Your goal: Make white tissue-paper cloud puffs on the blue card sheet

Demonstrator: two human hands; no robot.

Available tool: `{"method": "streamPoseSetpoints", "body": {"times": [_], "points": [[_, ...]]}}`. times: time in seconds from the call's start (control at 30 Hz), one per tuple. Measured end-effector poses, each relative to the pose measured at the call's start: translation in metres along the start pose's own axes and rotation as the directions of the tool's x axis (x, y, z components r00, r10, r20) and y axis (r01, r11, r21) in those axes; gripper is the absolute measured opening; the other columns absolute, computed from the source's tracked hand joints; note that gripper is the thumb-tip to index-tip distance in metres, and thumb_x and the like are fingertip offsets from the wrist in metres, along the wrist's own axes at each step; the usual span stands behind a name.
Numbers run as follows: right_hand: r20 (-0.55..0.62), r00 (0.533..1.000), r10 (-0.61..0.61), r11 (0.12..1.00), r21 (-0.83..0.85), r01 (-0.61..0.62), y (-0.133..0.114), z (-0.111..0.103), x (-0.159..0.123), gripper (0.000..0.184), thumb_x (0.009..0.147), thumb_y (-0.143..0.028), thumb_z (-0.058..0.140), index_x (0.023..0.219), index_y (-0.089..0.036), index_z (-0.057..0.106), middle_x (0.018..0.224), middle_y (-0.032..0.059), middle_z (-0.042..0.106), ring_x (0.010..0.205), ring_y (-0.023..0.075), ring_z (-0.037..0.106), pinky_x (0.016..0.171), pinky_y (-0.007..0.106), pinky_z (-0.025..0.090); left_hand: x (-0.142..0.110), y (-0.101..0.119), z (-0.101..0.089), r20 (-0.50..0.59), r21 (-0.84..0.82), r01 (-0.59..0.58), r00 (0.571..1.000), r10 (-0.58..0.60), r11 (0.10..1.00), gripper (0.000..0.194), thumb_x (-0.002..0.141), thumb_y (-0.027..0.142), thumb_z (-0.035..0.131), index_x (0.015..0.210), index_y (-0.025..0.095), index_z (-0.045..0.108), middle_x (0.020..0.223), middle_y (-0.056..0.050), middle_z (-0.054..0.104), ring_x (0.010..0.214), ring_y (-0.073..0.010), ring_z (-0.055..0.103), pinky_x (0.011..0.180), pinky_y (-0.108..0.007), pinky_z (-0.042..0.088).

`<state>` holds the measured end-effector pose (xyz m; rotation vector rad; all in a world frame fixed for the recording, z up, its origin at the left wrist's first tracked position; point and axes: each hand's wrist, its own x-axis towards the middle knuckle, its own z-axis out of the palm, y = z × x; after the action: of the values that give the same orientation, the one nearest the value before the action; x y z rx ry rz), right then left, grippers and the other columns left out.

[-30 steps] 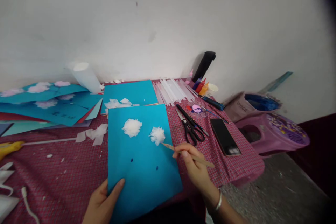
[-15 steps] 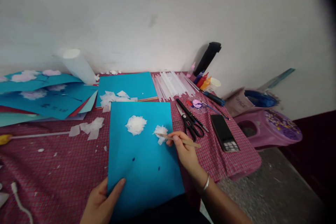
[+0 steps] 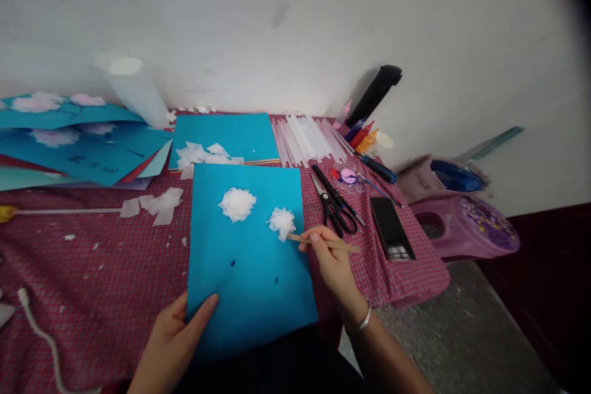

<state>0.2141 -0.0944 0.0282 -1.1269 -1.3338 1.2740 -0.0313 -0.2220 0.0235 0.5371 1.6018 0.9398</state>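
My left hand (image 3: 178,335) grips the lower left edge of a blue sheet of card (image 3: 249,295), thumb on top and fingers underneath. Pinched in my right hand (image 3: 330,258) is a flat wooden stick (image 3: 339,246). Its tip rests at the lower edge of a small tuft of white tissue paper (image 3: 281,221) on the right of the card. A bigger, rounder white tissue puff (image 3: 237,204) sits to the left of it. Two small dark blue dots mark the card lower down.
Loose tissue pieces (image 3: 159,204) lie left of the card. On the right are scissors (image 3: 332,209), a cutter (image 3: 335,188), a phone (image 3: 391,228) and paint bottles (image 3: 364,135). Behind lie a blue card stack (image 3: 226,132) and white glue sticks (image 3: 307,138). A pink stool (image 3: 450,221) stands beyond.
The stick's tip has drawn back from the middle of the smaller tissue tuft to its lower edge. My left hand keeps its hold on the card. The view has shifted slightly.
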Motion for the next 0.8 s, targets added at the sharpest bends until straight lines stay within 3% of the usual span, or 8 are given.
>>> {"method": "streamPoseSetpoints", "body": {"times": [0.23,0.4,0.47,0.5,0.57,0.63,0.7,0.8], "points": [[-0.006,1.0,-0.004,0.997,-0.074,0.004,0.002,-0.007,0.004,0.021,0.091,-0.033,0.051,0.082,-0.02,0.066,0.068,0.0001,0.065,0.067,0.0167,0.061,0.066,0.027,0.046,0.021,0.009,0.008,0.06,-0.085,0.047,0.997,-0.042,0.995,0.047,0.068,0.049,0.074,0.103,0.021,0.064,0.097,-0.003,0.075,0.088,-0.0285,0.069,0.08,-0.039,0.058],[0.02,1.0,-0.02,0.991,-0.133,0.023,-0.001,-0.015,0.022,0.023,0.091,-0.036,0.052,0.081,-0.019,0.064,0.066,0.0007,0.064,0.065,0.0174,0.06,0.064,0.027,0.045,0.05,0.032,0.023,0.342,-0.128,0.011,0.939,0.034,0.992,0.042,0.075,0.044,0.065,0.105,0.015,0.062,0.093,-0.008,0.075,0.082,-0.0283,0.07,0.078,-0.042,0.055],[0.088,0.996,-0.029,0.987,-0.152,0.042,-0.002,-0.017,0.033,0.027,0.091,-0.039,0.051,0.079,-0.019,0.064,0.065,0.0015,0.064,0.066,0.0181,0.059,0.065,0.027,0.045,0.06,0.043,0.019,0.384,-0.001,-0.138,0.914,0.128,0.99,0.038,0.079,0.042,0.059,0.106,0.016,0.061,0.096,-0.01,0.073,0.083,-0.0268,0.069,0.078,-0.039,0.054],[0.122,0.992,-0.037,0.986,-0.155,0.056,-0.002,-0.016,0.039,0.028,0.091,-0.04,0.051,0.077,-0.019,0.064,0.065,0.0016,0.063,0.066,0.0181,0.059,0.065,0.027,0.045,0.064,0.049,0.013,0.342,0.136,-0.251,0.92,0.192,0.959,0.038,0.08,0.041,0.058,0.108,0.016,0.06,0.096,-0.01,0.072,0.084,-0.0262,0.068,0.077,-0.038,0.052],[0.172,0.984,-0.045,0.985,-0.157,0.073,0.0,-0.015,0.048,0.029,0.09,-0.041,0.051,0.077,-0.019,0.064,0.065,0.0015,0.063,0.066,0.0181,0.059,0.064,0.026,0.045,0.073,0.067,-0.003,0.186,0.49,-0.415,0.909,0.372,0.767,0.039,0.08,0.038,0.056,0.113,0.016,0.058,0.091,-0.01,0.071,0.081,-0.0252,0.066,0.075,-0.036,0.049],[0.155,0.987,-0.042,0.985,-0.161,0.067,0.004,-0.014,0.054,0.029,0.09,-0.042,0.051,0.079,-0.019,0.064,0.066,0.0015,0.063,0.066,0.0184,0.059,0.064,0.026,0.046,0.086,0.094,-0.021,0.094,0.745,-0.425,0.83,0.55,0.515,0.035,0.082,0.036,0.053,0.111,0.017,0.058,0.086,-0.008,0.069,0.076,-0.0234,0.064,0.072,-0.034,0.046],[0.089,0.995,-0.034,0.984,-0.17,0.049,0.012,-0.015,0.057,0.03,0.089,-0.044,0.051,0.079,-0.019,0.064,0.067,0.0018,0.063,0.068,0.0192,0.06,0.066,0.027,0.047,0.108,0.129,-0.037,0.146,0.811,-0.462,0.755,0.639,0.36,0.023,0.083,0.033,0.047,0.09,0.018,0.063,0.083,-0.006,0.067,0.076,-0.0205,0.062,0.07,-0.03,0.044],[0.018,1.0,-0.019,0.978,-0.206,0.023,0.025,-0.017,0.057,0.031,0.089,-0.045,0.05,0.078,-0.019,0.063,0.069,0.0026,0.064,0.072,0.0203,0.061,0.067,0.026,0.048,0.157,0.182,-0.046,0.126,0.842,-0.446,0.711,0.692,0.304,0.021,0.082,0.03,0.044,0.076,0.018,0.061,0.079,-0.004,0.066,0.076,-0.0188,0.06,0.068,-0.027,0.042]]}}
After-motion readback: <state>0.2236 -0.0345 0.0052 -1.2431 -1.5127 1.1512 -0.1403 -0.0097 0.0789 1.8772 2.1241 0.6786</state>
